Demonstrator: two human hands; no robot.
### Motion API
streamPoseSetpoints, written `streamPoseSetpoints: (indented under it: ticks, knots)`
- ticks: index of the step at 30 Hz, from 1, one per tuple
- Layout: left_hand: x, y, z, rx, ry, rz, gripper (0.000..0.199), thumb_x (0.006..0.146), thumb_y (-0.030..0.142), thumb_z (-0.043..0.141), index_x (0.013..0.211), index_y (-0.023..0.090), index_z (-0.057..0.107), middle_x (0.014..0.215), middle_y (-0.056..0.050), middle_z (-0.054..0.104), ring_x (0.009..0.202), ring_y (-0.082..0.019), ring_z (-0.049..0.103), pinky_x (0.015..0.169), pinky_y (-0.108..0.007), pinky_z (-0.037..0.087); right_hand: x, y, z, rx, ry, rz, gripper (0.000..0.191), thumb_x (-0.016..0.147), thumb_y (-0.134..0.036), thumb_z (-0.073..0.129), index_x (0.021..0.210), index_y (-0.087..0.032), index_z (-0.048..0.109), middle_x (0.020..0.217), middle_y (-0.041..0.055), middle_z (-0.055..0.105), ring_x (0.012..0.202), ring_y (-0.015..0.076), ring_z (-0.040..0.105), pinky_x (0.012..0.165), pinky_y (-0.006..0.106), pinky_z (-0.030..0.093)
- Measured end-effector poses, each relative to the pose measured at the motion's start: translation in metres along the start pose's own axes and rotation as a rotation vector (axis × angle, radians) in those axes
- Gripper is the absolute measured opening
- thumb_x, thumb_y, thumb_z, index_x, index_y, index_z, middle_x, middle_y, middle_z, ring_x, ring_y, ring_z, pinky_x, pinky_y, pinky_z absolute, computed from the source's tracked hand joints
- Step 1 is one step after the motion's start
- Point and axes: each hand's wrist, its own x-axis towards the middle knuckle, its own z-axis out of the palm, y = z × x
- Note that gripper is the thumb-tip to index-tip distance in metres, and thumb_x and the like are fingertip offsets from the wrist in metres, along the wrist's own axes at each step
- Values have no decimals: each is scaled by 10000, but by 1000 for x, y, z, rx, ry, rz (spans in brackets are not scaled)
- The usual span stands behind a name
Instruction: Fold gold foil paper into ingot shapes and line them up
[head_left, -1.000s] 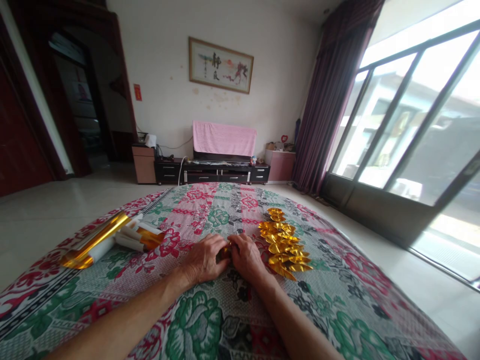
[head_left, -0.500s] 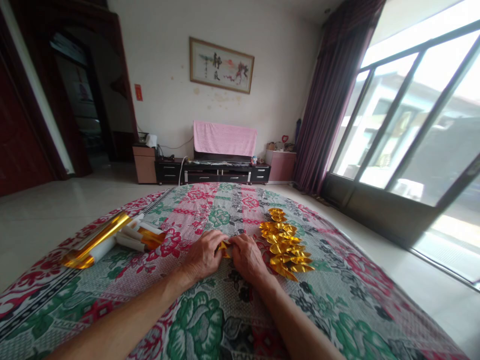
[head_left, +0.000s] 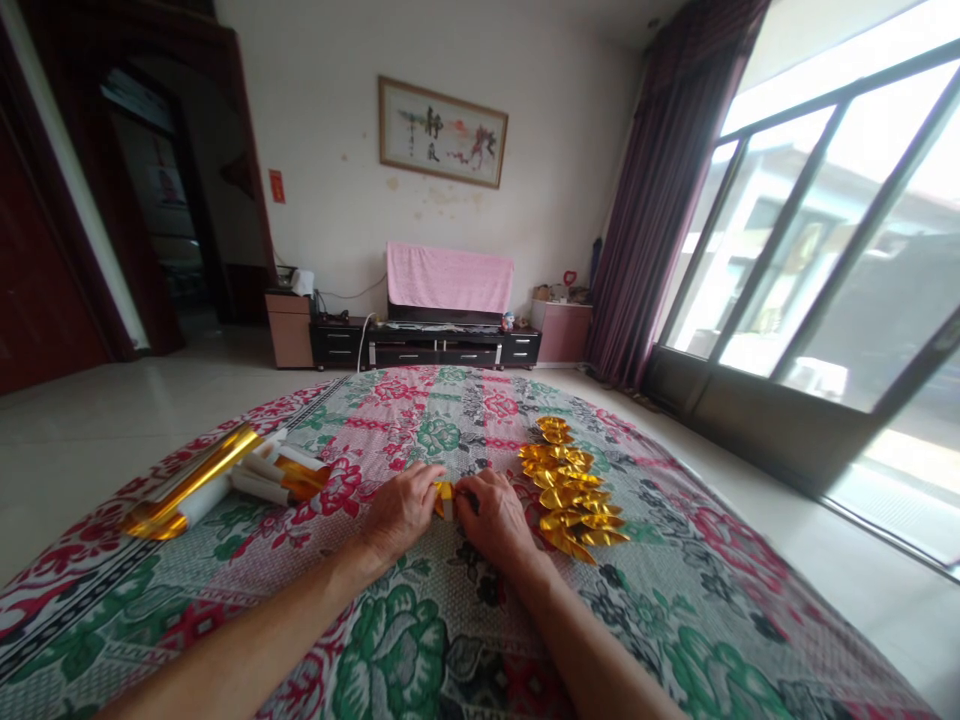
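A small piece of folded gold foil paper sits between my hands over the middle of the table, a pale side showing toward me. My left hand is closed with its fingertips on the paper's left side. On the other side my right hand pinches the paper's right edge. Part of the paper is hidden by the fingers. Right of my hands, several folded gold foil ingots lie in an uneven row.
A flowered cloth covers the round table. At the left lie gold and white paper sheets, loosely rolled. Beyond the table stand a low black cabinet and a television under a pink cloth. A glazed door is at the right.
My hands have shifted slightly, and the left fingers have lifted a little. More of the gold paper now shows, including its pale side. The ingots and sheets have stayed put.
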Motion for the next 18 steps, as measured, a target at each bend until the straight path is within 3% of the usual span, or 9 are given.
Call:
streamPoseSetpoints:
  ticks: [9, 18]
  knots:
    - [4, -6, 3, -65, 33, 23, 260, 847, 146, 403, 996, 213, 606, 904, -27, 651, 831, -144, 603, 767, -245, 457, 0, -1, -1, -27, -37, 6, 138, 826, -240, 514, 860, -234, 648, 821, 28, 554, 817, 153, 497, 764, 248, 357]
    - [5, -12, -1, -149, -26, 70, 262, 804, 117, 446, 954, 221, 634, 888, -7, 672, 842, -155, 589, 795, -276, 442, 0, -3, -3, -31, -69, 17, 175, 851, -245, 479, 847, -236, 653, 823, 31, 549, 811, 148, 487, 742, 236, 350]
